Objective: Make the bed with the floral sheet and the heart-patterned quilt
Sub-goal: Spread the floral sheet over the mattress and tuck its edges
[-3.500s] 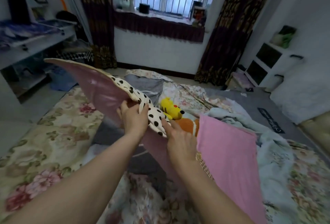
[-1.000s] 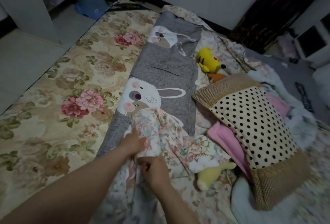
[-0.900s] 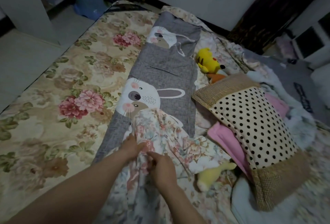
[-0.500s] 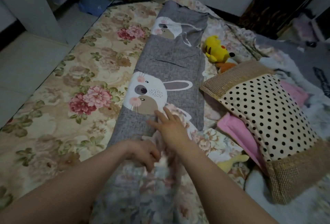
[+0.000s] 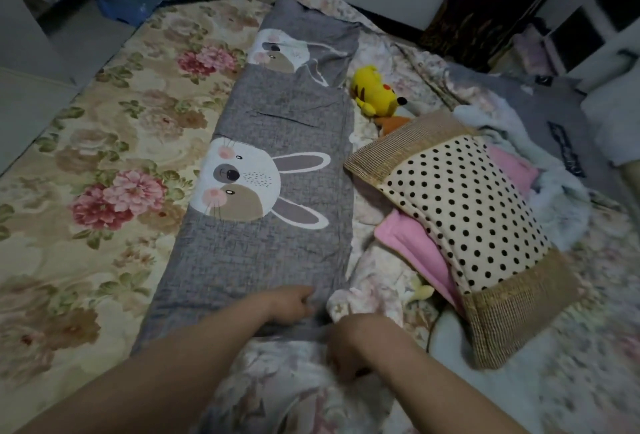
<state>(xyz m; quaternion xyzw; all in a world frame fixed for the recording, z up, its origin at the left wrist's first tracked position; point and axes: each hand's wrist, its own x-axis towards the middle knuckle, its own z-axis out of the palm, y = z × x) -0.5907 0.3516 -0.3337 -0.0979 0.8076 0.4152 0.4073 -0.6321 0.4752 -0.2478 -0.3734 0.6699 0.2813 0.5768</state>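
On the bed, the floral sheet (image 5: 104, 163) lies spread flat over the left half, its large pink and beige blooms showing. A grey rabbit cloth (image 5: 277, 253) runs lengthwise down the middle on top of it.

Half a second ago the right hand lay flat with straight fingers on a pale floral cover that reached up to the lower rabbit face. Now that pale floral cover (image 5: 294, 385) sits lower, bunched near the person, and the lower stretch of the grey cloth is bare. The right hand (image 5: 349, 347) has come back with it. Its fingers are curled into the cover and grip it, though the hand is blurred. The left hand (image 5: 291, 305) has moved up onto the grey cloth's near end, where its curled fingers pinch the fabric.

To the right, a polka-dot pillow (image 5: 467, 222) with woven tan ends rests tilted on a pink cloth (image 5: 412, 253). A yellow plush toy (image 5: 375, 94) lies beyond it, beside the grey cloth.

A dark label (image 5: 562, 146) on grey fabric at the far right carries marks too small to read. Which cloth is the heart-patterned quilt cannot be told.
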